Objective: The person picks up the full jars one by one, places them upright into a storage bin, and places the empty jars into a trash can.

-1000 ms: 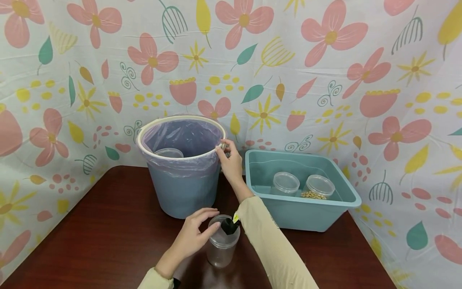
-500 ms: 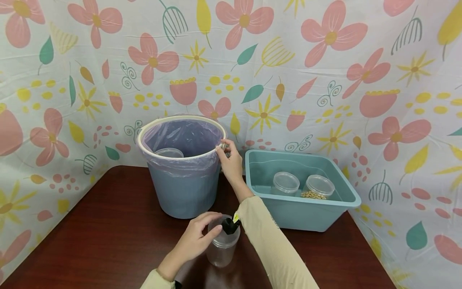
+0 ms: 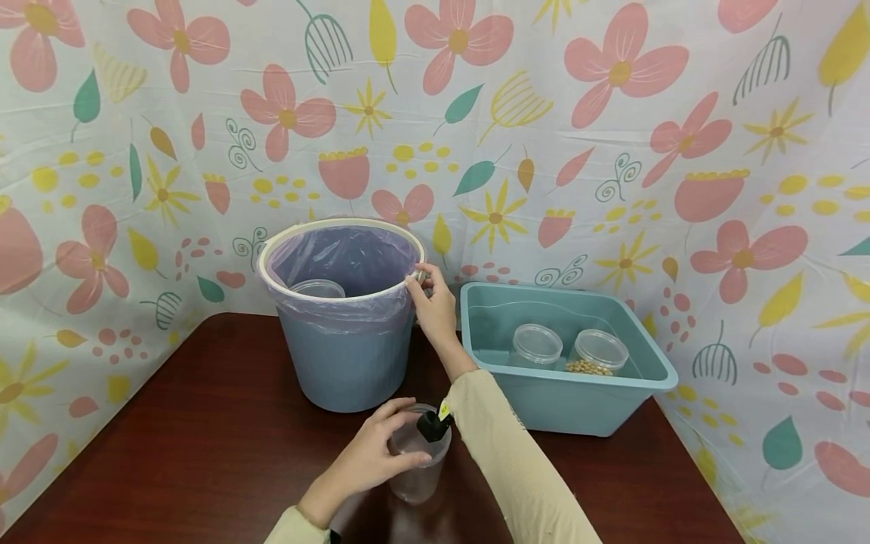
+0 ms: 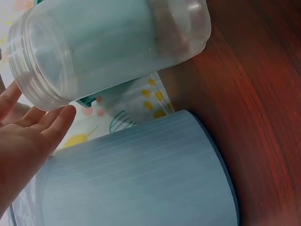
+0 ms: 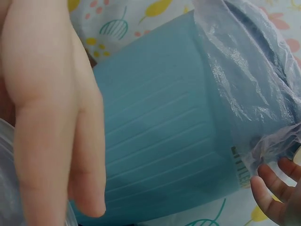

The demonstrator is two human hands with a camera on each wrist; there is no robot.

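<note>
A clear plastic jar (image 3: 420, 483) with a screw lid stands upright on the table, close to its front. My left hand (image 3: 367, 457) grips it at the lid, fingers at the far side and thumb at the near side; in the left wrist view the fingertips meet the lid's ridged edge. Behind the jar is a blue-grey trash bin (image 3: 343, 359) with a translucent purple liner bag (image 3: 340, 311) folded over it and a white rim ring (image 3: 265, 272). My right hand (image 3: 436, 310) pinches the right side of that rim. Another clear jar (image 3: 318, 288) shows inside the bin.
At the right, a teal basin (image 3: 557, 397) holds two lidded clear jars; one jar (image 3: 598, 351) contains tan beans and the other (image 3: 535, 346) looks empty. A black wrist camera (image 3: 433, 426) overlaps the front jar's lid. Flowered cloth (image 3: 421, 121) hangs behind the dark wood table (image 3: 177, 453).
My left hand has closed in on the front jar, its thumb coming down along the lid's near side. The right hand stays at the bin's rim.
</note>
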